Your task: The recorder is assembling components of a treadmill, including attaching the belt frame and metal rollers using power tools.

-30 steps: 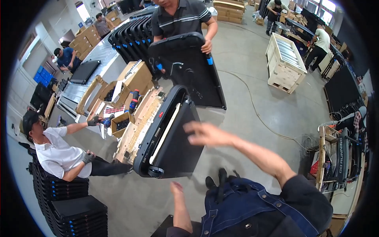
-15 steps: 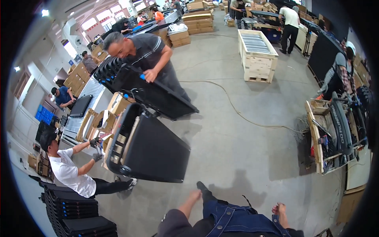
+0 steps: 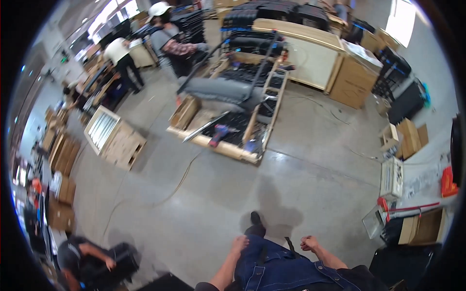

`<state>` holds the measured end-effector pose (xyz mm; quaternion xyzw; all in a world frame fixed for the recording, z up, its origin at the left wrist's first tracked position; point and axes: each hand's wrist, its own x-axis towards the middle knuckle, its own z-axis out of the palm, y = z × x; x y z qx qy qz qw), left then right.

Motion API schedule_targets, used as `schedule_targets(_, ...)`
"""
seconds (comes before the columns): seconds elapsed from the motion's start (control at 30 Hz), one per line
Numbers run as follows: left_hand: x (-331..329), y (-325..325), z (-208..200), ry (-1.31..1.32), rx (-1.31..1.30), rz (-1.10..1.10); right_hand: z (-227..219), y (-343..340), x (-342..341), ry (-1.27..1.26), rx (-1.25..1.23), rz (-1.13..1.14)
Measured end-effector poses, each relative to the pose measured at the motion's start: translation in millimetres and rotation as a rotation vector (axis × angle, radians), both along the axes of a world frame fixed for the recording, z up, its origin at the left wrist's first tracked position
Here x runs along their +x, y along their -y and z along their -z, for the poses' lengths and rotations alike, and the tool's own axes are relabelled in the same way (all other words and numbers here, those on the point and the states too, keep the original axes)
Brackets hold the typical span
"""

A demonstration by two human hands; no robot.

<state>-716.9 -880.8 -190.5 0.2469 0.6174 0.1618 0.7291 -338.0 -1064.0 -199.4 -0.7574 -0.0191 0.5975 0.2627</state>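
My left hand [image 3: 240, 243] hangs loosely closed in front of the denim apron [image 3: 286, 264], with nothing visible in it. On the other side, my right hand [image 3: 308, 243] is curled, likewise with nothing visible in it. Neither hand touches anything. Ahead on the floor stands a wooden frame [image 3: 252, 156] holding a grey padded part [image 3: 221, 91] and dark bars. A cordless drill [image 3: 219, 135] and a metal rod [image 3: 206, 127] lie on its near part. A person in a white cap [image 3: 187, 46] works at its far left side.
A wooden crate [image 3: 119, 143] with metal pieces stands left. A cable [image 3: 182, 180] trails over the floor. Cartons [image 3: 356, 80] stand far right; a white box [image 3: 392, 177] and an open carton [image 3: 423, 228] line the right wall. Another person [image 3: 80, 257] bends over a black panel lower left.
My view has swung right, bringing the wooden frame from the right edge to the middle ahead. The person with the black panel now appears lower left. Both hands remain loosely closed.
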Motion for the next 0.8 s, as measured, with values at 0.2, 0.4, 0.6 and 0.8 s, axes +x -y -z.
schedule_targets(0.2, 90.4, -102.9, 50.7, 0.098, -0.126, 0.044, -1.2, -74.2, 49.0, -0.025, -0.087, 0.071)
schedule_targets(0.4, 124.2, -224.8, 93.8, -0.164, -0.143, 0.003, 18.4, -219.6, 174.6, 0.333, 0.050, -0.444)
schedule_targets(0.6, 231.9, -366.2, 3.4, 0.061, -0.148, -0.360, -38.5, -566.5, 293.5, 0.354, 0.230, -0.612)
schedule_targets(0.8, 312.4, -384.0, -18.9, 0.073, -0.002, -0.761, -72.5, -897.2, 336.4, 0.738, 0.661, -1.002)
